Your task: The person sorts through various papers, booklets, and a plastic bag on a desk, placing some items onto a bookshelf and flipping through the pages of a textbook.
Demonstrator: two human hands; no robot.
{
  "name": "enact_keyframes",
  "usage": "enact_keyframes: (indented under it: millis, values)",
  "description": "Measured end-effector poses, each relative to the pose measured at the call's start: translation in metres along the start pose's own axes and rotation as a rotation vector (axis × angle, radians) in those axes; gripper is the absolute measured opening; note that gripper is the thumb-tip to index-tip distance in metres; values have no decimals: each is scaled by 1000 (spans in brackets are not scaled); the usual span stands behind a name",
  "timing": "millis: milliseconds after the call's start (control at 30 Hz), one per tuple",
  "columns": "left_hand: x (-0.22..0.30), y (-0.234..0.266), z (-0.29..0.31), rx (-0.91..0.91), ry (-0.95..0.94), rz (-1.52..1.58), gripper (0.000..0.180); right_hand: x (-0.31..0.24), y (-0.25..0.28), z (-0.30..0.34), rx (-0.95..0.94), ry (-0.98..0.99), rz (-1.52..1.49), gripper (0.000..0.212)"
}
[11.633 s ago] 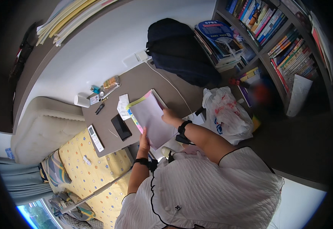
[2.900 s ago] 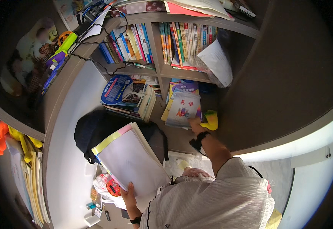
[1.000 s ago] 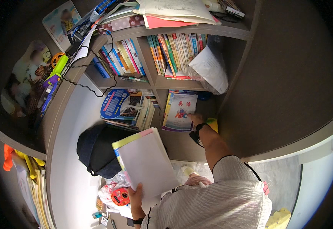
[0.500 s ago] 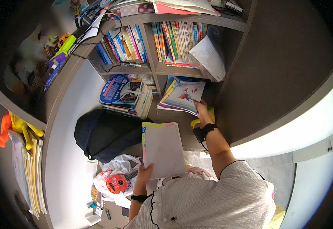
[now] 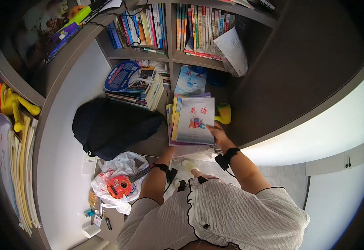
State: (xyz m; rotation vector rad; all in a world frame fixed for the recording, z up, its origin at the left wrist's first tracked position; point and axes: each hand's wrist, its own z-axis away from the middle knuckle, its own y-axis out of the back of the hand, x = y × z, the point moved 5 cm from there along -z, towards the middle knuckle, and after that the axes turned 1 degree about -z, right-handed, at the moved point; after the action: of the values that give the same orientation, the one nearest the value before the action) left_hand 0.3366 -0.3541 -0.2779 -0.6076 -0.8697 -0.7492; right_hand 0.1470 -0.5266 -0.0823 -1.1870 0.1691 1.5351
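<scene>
My right hand (image 5: 218,136) grips the right edge of a stack of thin textbooks (image 5: 195,112). A silvery cover with a colourful picture lies on top, with yellow and purple edges beneath. My left hand (image 5: 170,152) is low at the stack's left corner, its fingers mostly hidden. It holds a pale book (image 5: 192,151), of which only the lower part shows under the stack. Behind, a light-blue book (image 5: 190,80) lies in the lower shelf compartment. A yellow-green object (image 5: 223,113) sits right of the stack.
Left of the stack lies a black bag (image 5: 111,127). Behind it, a blue round fan (image 5: 123,76) rests on piled books (image 5: 152,91). A red toy ukulele (image 5: 120,186) lies on a white plastic bag (image 5: 102,183). Upright books (image 5: 205,29) fill upper compartments. A brown panel (image 5: 294,71) rises at right.
My right hand has lifted the textbook stack off the shelf and drawn it toward me, uncovering the light-blue book. The pale book in my left hand has gone under the stack.
</scene>
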Motion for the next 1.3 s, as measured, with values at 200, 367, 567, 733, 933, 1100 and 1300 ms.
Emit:
enact_keyframes:
  millis: [200,367,567,733,933,1100,1300]
  values:
    - [52,-16,61,-164,174,193,36,62,64,-27,-40,29,156,32]
    - [62,-12,73,-122,227,225,34,41,37,-16,-23,-136,74,35]
    - [46,-12,65,-235,173,312,36,49,15,-8,-172,-132,112,40]
    - [33,-12,45,-267,211,327,39,75,26,-41,-150,-77,263,43]
    - [42,-1,79,123,259,304,37,94,61,-62,103,172,638,39]
    - [103,-4,130,472,-254,-931,26,71,16,-36,385,337,1357,49]
    - [109,-9,122,579,-452,-1007,18,75,-86,16,-80,366,1851,72]
